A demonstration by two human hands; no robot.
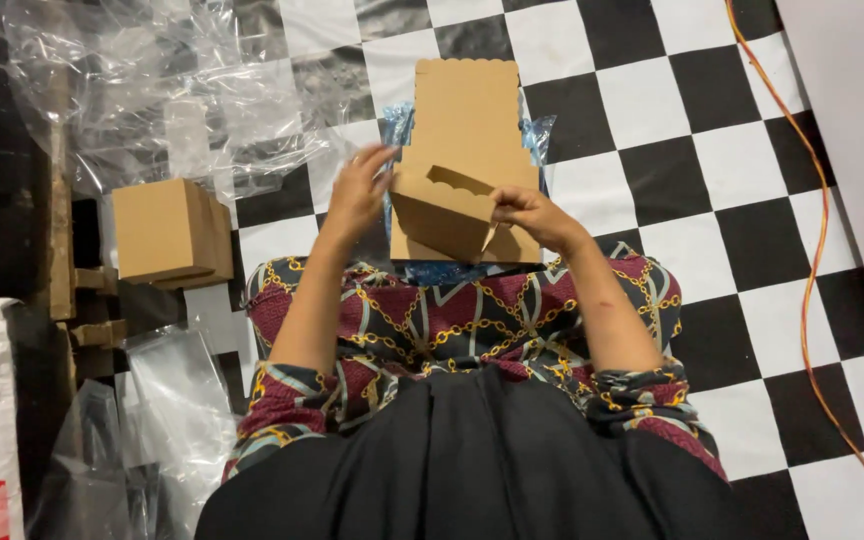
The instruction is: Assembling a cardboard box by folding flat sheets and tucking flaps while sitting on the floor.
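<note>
While both hands grip one half-folded box [452, 205] | left hand [357, 190], right hand [532, 215] clamped | two finished boxes [172, 232]

— What is seen of the clothing?

— A patterned garment [472, 320] in maroon and dark navy is worn, crossed by gold chain motifs and pale stripes. Its sleeves are pushed up, so that bunched cuffs [282, 400] are seen near the elbows.

— And over it?

— A plain black cloth [472, 470] is draped in the lower middle of the view, with soft folds running down it.

— Are the forearms covered?

— No; both are left bare from the cuffs down. No rings or bracelets can be made out.
</note>
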